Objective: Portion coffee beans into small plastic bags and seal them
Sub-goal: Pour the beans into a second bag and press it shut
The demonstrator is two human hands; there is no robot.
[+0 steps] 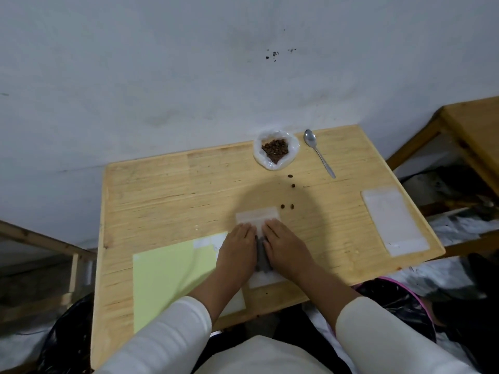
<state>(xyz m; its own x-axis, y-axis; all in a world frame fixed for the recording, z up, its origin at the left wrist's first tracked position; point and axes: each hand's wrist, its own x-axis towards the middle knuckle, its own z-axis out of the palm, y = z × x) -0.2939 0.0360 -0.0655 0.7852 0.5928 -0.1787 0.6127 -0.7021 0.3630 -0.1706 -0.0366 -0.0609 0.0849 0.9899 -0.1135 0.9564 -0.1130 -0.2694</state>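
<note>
A small clear plastic bag [258, 215] lies flat on the wooden table [167, 190], its top strip pointing away from me. My left hand [239, 245] and my right hand [283, 245] lie side by side on it, fingers straight, pressing it down. Between the hands a dark part of the bag's contents [261, 256] shows. An open white bag of coffee beans [275, 149] stands at the far edge of the table. Several loose beans [287, 206] lie between that bag and my hands. A metal spoon [318, 152] lies to the right of the bean bag.
A stack of empty plastic bags [394, 221] lies near the table's right edge. A pale yellow sheet [172, 276] covers the near left of the table. Black bin bags [67, 338] sit on the floor to the left and right. Another wooden table [475, 122] stands at the right.
</note>
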